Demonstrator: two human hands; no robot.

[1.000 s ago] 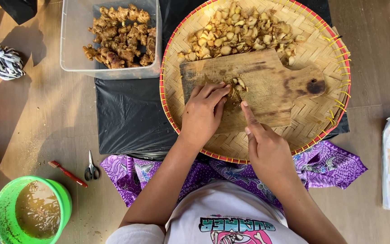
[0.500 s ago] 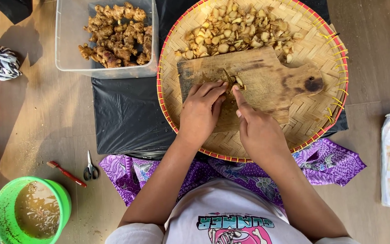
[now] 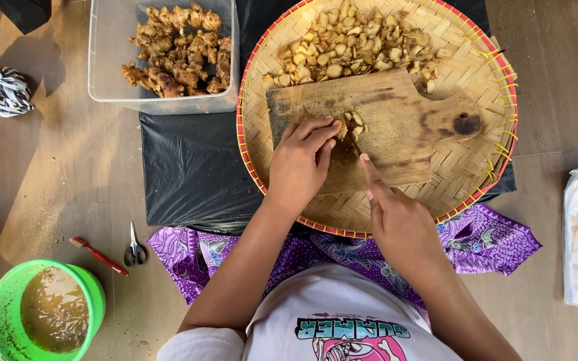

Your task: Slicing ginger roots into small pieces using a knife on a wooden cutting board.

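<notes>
Left hand (image 3: 300, 162) pins ginger (image 3: 354, 123) — right hand (image 3: 399, 220) grips knife (image 3: 352, 148).

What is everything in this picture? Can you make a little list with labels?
place: wooden floor, seen from above
left hand: pressing down on a ginger piece on the wooden cutting board
right hand: holding a knife, blade mostly hidden between the hands
tray: round woven tray under the board
sliced pieces: piled on the tray behind the board
clear tub: whole ginger roots
green bucket: murky water
nearby: scissors, red brush
</notes>
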